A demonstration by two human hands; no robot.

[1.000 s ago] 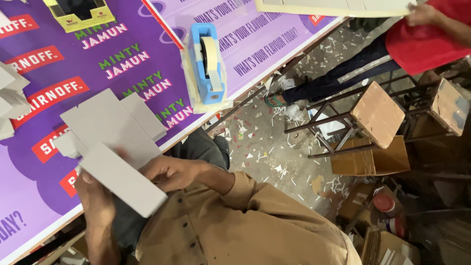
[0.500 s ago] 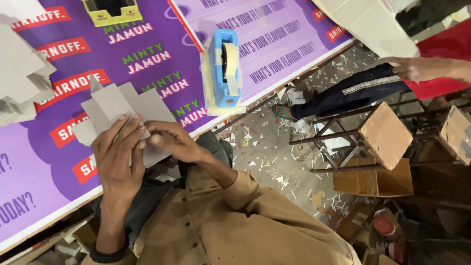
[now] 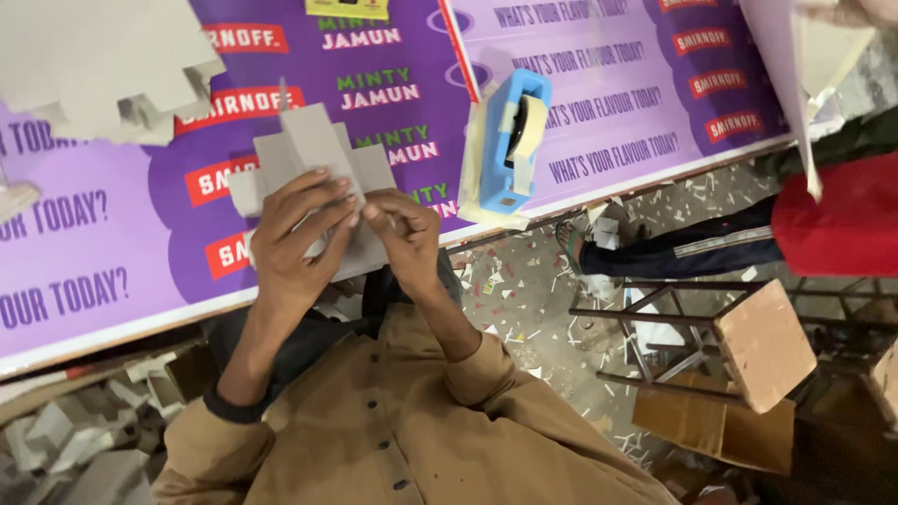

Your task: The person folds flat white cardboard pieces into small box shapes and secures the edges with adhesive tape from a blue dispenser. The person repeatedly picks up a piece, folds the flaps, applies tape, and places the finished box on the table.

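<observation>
Left of the blue tape dispenser [image 3: 513,140], over the purple counter [image 3: 112,252]: grey cardboard cutout [image 3: 313,154] held up off the surface, left hand [image 3: 297,238] fingers spread across its face as backing, right hand [image 3: 404,234] fingers pinching its lower flap, seemingly to fold.

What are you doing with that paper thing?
A person is holding a grey cardboard cut-out with flaps in both hands, just above a purple printed table. The left hand covers its lower part, and the right hand pinches its edge. A blue tape dispenser sits on the table just to the right. More grey cardboard pieces lie at the far left. Another person in red is near a wooden stool.
</observation>
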